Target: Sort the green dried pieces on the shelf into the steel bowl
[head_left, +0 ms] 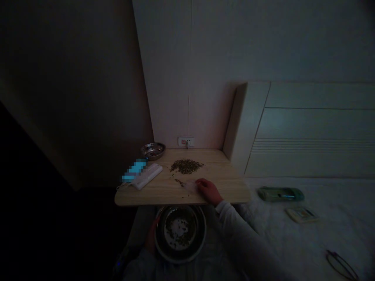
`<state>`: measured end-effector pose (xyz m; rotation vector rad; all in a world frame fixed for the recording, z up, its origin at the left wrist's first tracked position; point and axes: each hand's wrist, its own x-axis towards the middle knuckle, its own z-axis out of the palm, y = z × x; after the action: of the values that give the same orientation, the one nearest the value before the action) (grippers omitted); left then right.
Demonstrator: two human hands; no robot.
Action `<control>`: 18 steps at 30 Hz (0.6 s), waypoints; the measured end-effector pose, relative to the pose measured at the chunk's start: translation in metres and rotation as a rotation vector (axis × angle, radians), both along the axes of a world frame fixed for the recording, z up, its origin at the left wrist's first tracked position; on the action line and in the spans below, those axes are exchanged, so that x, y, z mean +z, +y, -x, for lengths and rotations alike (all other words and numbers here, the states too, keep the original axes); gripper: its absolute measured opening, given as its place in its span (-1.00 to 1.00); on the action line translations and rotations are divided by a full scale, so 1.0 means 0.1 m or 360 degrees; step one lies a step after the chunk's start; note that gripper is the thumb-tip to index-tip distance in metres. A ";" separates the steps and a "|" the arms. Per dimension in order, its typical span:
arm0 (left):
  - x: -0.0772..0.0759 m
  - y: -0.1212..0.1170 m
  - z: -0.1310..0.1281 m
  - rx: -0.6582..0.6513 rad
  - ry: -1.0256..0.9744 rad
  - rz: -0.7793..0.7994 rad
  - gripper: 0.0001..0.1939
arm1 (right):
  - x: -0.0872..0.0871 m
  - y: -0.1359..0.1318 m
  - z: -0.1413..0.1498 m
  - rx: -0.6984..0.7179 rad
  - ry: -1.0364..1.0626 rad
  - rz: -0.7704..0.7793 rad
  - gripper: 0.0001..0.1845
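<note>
My right hand (208,190) is closed at the near part of the wooden tabletop (231,187), its fingers pinching a small, clear, plastic-looking piece (190,185). Just left of that piece lies a short trail of small brown bits (179,182). Beyond them a larger pile of small brown-green grains or seeds (186,166) is spread on the wood. Below the table's front edge, my left hand (151,234) grips the left rim of a round bowl (202,238). Similar small bits are scattered over the bowl's pale, shiny bottom. Dim light hides the fingers of my left hand.
A shiny metal bowl (152,151) stands at the table's back left. Near it are a white power strip (148,176) and a blurred-out blue screen (135,170). A wall socket (186,141) sits behind. On the bed (272,226) lie a green bottle-like object (280,194) and a flat pack (301,214).
</note>
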<state>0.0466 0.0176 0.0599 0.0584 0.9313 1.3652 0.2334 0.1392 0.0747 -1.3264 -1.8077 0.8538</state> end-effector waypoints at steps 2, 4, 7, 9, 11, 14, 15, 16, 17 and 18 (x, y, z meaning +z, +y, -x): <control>0.06 0.00 -0.02 0.0057 0.0042 0.0084 -0.80 | -0.02 -0.03 0.00 0.0013 -0.0028 0.0004 -0.70; 0.10 -0.01 -0.03 0.0067 0.0044 0.0107 -0.78 | -0.02 -0.08 0.01 0.0046 -0.0070 -0.0013 -0.70; 0.13 -0.01 -0.04 0.0029 0.0015 0.0063 -0.75 | -0.02 -0.14 0.04 0.0092 -0.0143 -0.0039 -0.71; 0.13 -0.01 -0.05 0.0046 0.0026 0.0040 -0.74 | -0.02 -0.17 0.06 0.0114 -0.0165 -0.0035 -0.72; 0.13 -0.01 -0.05 0.0067 0.0035 0.0021 -0.74 | -0.03 -0.19 0.07 0.0149 -0.0163 -0.0032 -0.72; 0.11 -0.01 -0.06 0.0058 0.0032 0.0022 -0.75 | -0.03 -0.23 0.09 0.0229 -0.0142 -0.0039 -0.72; 0.10 0.00 -0.05 0.0041 0.0022 0.0026 -0.76 | -0.03 -0.24 0.10 0.0255 -0.0139 -0.0037 -0.72; 0.09 0.00 -0.05 0.0025 0.0008 0.0030 -0.77 | -0.02 -0.25 0.10 0.0279 -0.0138 -0.0030 -0.72; 0.08 0.00 -0.05 0.0013 -0.0010 0.0029 -0.77 | -0.02 -0.26 0.11 0.0306 -0.0137 -0.0017 -0.72; 0.08 0.01 -0.05 0.0008 -0.0026 0.0023 -0.77 | -0.01 -0.27 0.11 0.0336 -0.0134 -0.0002 -0.72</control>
<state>0.0518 0.0182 0.0675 0.0340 0.9284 1.3617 0.2223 0.1123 0.0737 -1.2011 -2.0409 0.9191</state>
